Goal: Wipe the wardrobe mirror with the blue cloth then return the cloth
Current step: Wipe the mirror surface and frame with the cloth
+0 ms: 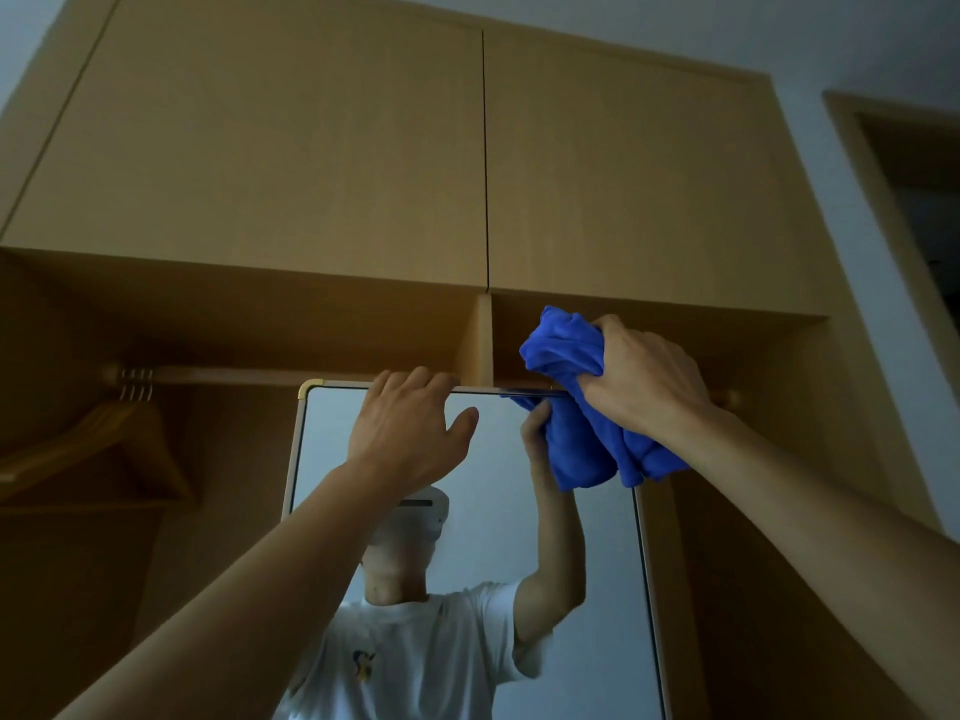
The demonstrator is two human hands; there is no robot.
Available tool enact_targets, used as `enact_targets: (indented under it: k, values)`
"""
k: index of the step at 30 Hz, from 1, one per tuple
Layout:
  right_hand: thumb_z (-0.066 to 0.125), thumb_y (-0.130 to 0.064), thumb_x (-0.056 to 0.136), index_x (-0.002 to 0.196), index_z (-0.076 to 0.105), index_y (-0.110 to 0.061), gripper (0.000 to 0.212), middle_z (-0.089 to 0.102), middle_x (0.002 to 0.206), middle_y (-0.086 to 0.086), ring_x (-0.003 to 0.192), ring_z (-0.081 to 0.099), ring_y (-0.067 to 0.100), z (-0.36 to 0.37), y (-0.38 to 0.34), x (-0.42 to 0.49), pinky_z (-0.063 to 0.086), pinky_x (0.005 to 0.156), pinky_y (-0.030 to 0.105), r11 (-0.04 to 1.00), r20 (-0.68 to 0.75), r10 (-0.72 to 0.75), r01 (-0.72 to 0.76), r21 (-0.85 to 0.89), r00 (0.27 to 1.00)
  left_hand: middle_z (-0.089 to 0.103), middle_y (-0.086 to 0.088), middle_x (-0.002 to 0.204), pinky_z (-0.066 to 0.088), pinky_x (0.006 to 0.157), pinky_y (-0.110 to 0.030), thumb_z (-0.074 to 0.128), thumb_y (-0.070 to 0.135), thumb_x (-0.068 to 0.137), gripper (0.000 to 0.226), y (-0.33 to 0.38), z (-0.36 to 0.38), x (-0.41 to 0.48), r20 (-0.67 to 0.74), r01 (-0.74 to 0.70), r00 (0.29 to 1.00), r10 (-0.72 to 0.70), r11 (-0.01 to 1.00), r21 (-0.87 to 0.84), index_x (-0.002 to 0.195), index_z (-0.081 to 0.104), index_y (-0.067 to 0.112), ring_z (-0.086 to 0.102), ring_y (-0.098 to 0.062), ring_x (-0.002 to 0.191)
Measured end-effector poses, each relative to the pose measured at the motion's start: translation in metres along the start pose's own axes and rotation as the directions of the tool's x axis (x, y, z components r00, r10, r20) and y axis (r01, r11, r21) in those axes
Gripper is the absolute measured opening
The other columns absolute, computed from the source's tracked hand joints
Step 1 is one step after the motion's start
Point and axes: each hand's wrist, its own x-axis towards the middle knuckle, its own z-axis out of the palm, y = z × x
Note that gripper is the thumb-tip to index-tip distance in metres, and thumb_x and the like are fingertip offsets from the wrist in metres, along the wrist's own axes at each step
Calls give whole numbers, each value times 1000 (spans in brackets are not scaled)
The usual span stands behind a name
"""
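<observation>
You can see wooden hangers on a rail at nine o'clock, two cupboard doors at twelve, and a doorway at two.

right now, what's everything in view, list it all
wardrobe: one, light wood, open, fills the view
cupboard doors: two, light wood, shut, along its top
mirror: one, pale frame, gold corner, centre, before the wardrobe
blue cloth: one, blue, bunched on the mirror's top right edge
hanging rail: one, wooden, inside, upper left
wooden hangers: several, brown, on the rail
door frame: one, light wood, far right
left hand: one, fingers curled over the mirror's top edge
right hand: one, grips the blue cloth
</observation>
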Motion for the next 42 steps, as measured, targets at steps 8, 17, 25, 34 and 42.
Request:
enact_targets:
  k: [8,17,25,34,42]
  values:
    - [62,-34,91,104,47,-16,27,55,76,-1,60,52,14,-6,5,6,35,52,29,996,30,46,-43,-78,998,53,1,143,25,117,-39,41,46,102,52,0,-8,-1,4,-3,1000,3,999,-44,149,44,24,44,-23,133]
    - [61,-40,86,98,51,-19,26,60,81,1,69,59,20,-2,3,19,43,61,34,999,202,35,-37,7,979,55,-3,140,24,120,-45,46,36,101,50,-1,-8,-5,0,-38,999,38,994,-107,148,47,17,46,-21,130]
    - [60,-38,86,92,53,-16,24,58,78,2,69,59,23,2,-53,28,43,61,35,984,278,-84,36,172,957,58,2,107,33,108,-40,37,40,91,50,-4,-3,0,-39,-65,997,62,993,-95,132,57,20,53,-19,103]
    - [61,-34,85,98,50,-18,23,60,83,2,71,60,22,1,-53,25,45,61,36,986,253,-63,21,164,965,55,-2,135,29,111,-33,47,33,100,53,-14,-18,-8,24,-51,998,50,998,40,151,39,22,48,-24,128]
    - [62,-39,85,92,52,-19,23,63,81,3,70,62,22,-10,5,25,48,61,37,996,255,78,-87,23,964,56,0,136,33,112,-42,36,48,104,48,-55,-35,-27,-58,56,997,-51,994,94,144,48,26,48,-24,131]
